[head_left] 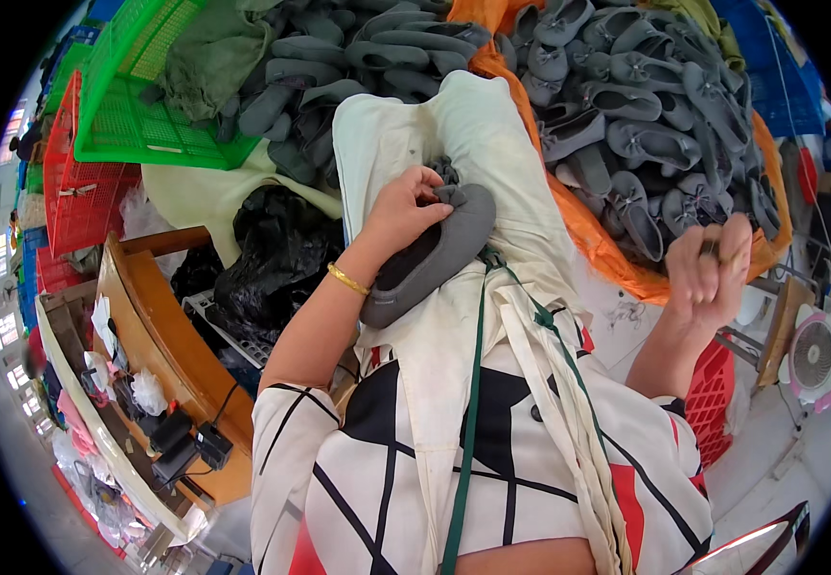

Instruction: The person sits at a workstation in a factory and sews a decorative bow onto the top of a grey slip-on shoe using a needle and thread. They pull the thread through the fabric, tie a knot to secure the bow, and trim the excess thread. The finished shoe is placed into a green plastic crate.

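A dark grey slip-on shoe rests on the cream apron over my lap. My left hand is closed on its upper edge, with the thumb and fingertips pinching near the toe. Just beyond those fingertips is a small dark grey gathered piece, like a bow. Raised off to the right, away from the shoe, my right hand has its fingers curled together. A dark band circles one of its fingers. Anything between those fingertips is too small to make out.
Grey shoes are piled ahead on the left. An orange sack full of bow-trimmed grey shoes lies ahead right. Green crate, red crate and wooden drawer stand left. A small fan is far right.
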Available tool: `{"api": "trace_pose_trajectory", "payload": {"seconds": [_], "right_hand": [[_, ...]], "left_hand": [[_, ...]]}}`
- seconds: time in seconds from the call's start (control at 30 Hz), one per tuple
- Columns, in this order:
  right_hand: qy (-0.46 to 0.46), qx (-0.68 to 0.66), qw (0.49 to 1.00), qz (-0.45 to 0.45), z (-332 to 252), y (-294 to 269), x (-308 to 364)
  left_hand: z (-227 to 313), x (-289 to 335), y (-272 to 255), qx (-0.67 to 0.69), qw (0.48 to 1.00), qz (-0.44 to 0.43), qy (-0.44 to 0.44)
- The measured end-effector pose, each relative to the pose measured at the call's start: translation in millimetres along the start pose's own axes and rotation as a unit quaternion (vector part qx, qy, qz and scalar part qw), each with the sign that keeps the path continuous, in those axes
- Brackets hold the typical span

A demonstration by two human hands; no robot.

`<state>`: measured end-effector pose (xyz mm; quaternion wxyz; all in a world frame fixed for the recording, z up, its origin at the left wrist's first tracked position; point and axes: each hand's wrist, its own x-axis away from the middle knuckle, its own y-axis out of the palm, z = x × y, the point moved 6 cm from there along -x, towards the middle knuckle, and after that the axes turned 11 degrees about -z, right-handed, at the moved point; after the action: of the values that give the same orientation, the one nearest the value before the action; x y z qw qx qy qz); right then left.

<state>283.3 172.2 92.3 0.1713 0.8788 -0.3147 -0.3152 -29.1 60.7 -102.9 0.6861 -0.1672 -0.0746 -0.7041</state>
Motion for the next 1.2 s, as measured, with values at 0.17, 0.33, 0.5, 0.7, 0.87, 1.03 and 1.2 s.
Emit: {"api": "trace_pose_trajectory", "payload": {"seconds": [0.17, 0.33, 0.5, 0.7, 0.87, 1.03, 1.2], "right_hand": [[0.055, -0.089, 0.961, -0.256, 3, 76, -15], [0.146, -0.153, 0.827, -0.521, 37, 99, -17], [0.367, 0.018, 0.873, -0.320, 97, 54, 0], [0.201, 0.475, 0.830, -0.214, 181, 38, -14], [0.185, 0.630, 0.714, -0.243, 214, 43, -17], [0.135, 0.648, 0.702, -0.262, 220, 44, -21], [0.186, 0.579, 0.754, -0.249, 225, 35, -18]], "left_hand": [[82, 8, 2, -0.268, 0.961, 0.057, 0.028], [49, 14, 20, -0.263, 0.962, -0.029, -0.070], [17, 21, 13, 0.262, 0.951, -0.065, -0.152], [15, 25, 6, 0.125, 0.980, -0.070, -0.135], [35, 31, 12, -0.113, 0.990, -0.050, -0.067], [19, 23, 3, 0.017, 1.000, 0.004, -0.013], [3, 19, 1, 0.134, 0.986, -0.001, -0.101]]}}
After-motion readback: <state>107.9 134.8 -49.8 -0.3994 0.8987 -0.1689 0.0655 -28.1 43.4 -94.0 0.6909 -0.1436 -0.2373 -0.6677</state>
